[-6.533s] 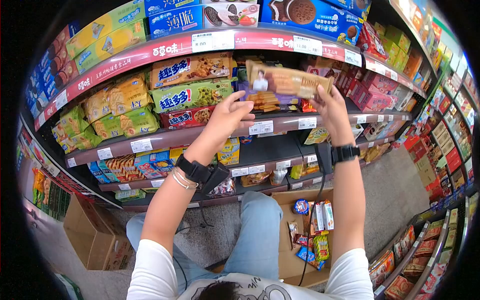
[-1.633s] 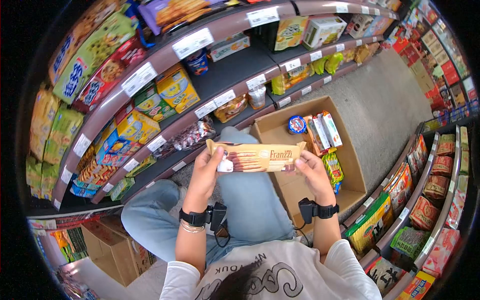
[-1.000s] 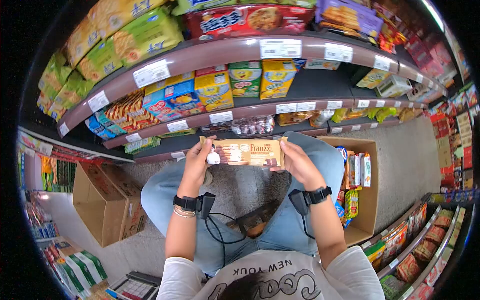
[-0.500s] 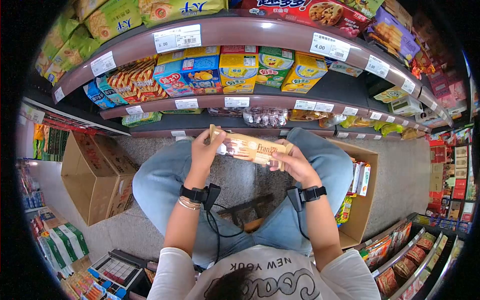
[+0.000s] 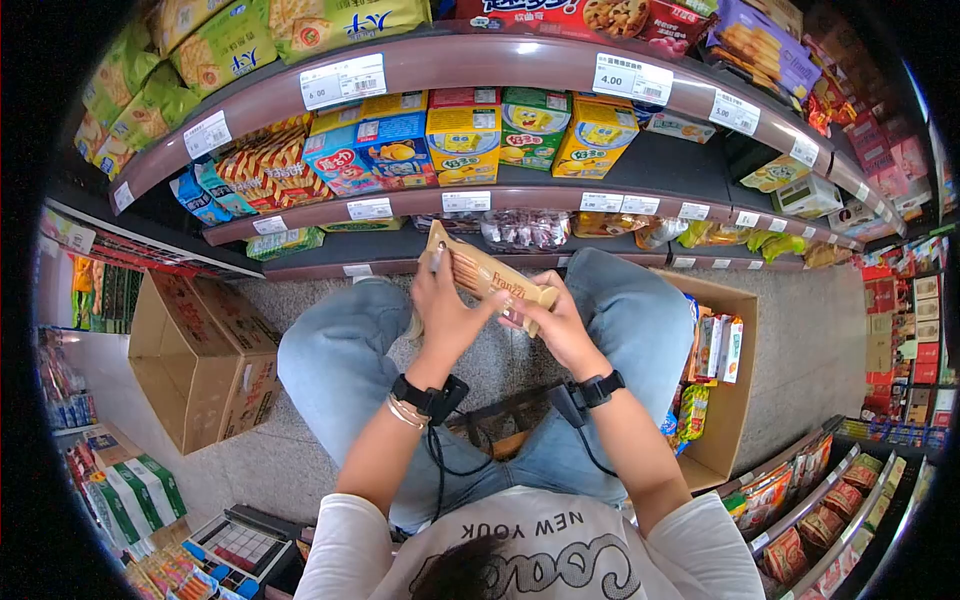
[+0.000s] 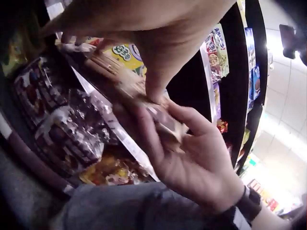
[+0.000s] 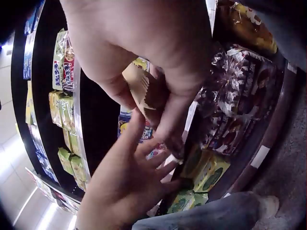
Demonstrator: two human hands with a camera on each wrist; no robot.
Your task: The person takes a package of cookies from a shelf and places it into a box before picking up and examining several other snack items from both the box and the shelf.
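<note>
A tan Franzzi biscuit pack [image 5: 478,268] is held over the lap, tilted with its left end higher. My left hand [image 5: 450,308] grips it from the near side, thumb reaching along the pack towards the right hand. At the lower right end, my right hand [image 5: 562,322] pinches the pack, its thumb near the left thumb. Up close in the left wrist view, both thumbs press near one end of the blurred pack [image 6: 112,72]. In the right wrist view the pack's crimped end [image 7: 144,91] shows between the right thumb and fingers; the rest is mostly hidden by the hands.
Ahead stands a shelf with SpongeBob biscuit boxes [image 5: 463,140], green cracker packs [image 5: 345,25] and price tags. A cardboard box [image 5: 728,425] of snacks is beside the right knee; another open carton [image 5: 180,360] stands at left. Black cables [image 5: 437,460] hang from the wrist cameras.
The pack has come down from the upper shelf to the lap. In the last half second it has tilted more steeply, and the left thumb has moved towards the right hand.
</note>
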